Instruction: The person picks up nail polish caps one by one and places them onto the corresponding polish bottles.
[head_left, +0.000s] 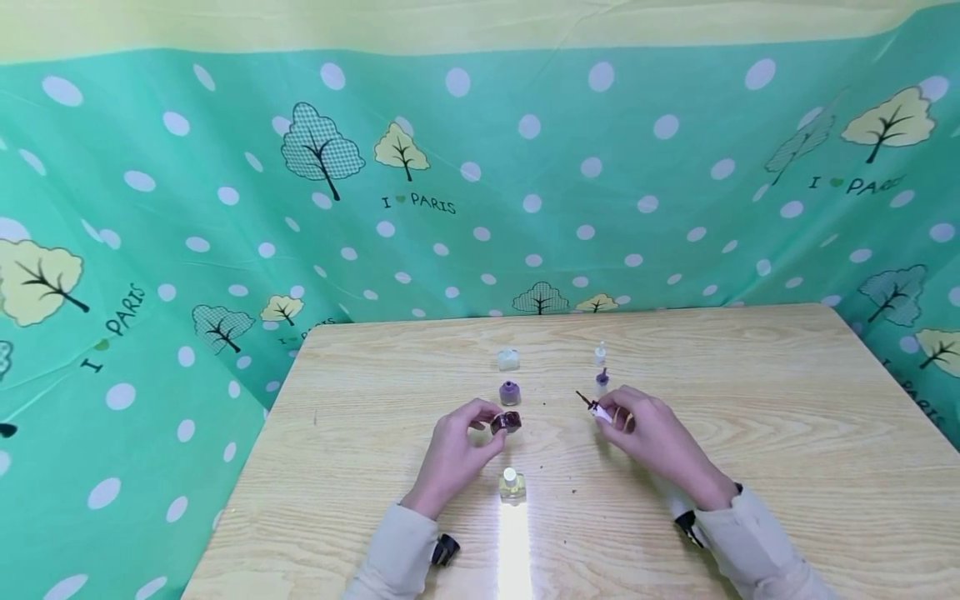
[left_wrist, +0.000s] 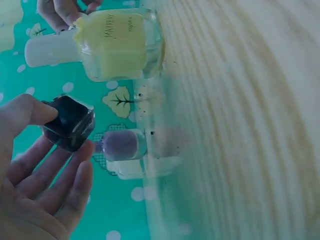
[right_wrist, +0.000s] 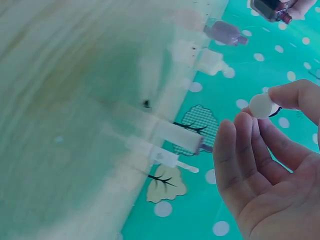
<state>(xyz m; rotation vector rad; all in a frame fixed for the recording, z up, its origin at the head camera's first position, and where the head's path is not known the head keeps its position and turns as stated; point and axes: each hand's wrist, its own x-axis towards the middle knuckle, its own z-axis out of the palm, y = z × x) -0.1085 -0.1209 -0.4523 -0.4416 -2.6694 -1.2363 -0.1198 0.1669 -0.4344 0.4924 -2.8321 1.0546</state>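
In my left hand (head_left: 462, 446) I hold a dark red nail polish bottle (head_left: 507, 422) without its cap, gripped between thumb and fingers. My right hand (head_left: 648, 429) pinches a white cap (head_left: 601, 412) whose dark-coated brush points up and left. Behind the left hand stand an uncapped purple nail polish bottle (head_left: 510, 392) and an uncapped whitish bottle (head_left: 507, 359). Beyond the right hand, a white cap with a purple brush (head_left: 602, 380) and another with a white brush (head_left: 600, 355) stand brush up. Nearer me is a capped yellow nail polish bottle (left_wrist: 120, 45).
The wooden table (head_left: 360, 467) carries all of these, with a bright reflection in front of the yellow bottle. A green dotted curtain (head_left: 480, 183) hangs behind and beside the table. Small dark specks dot the wood between the hands.
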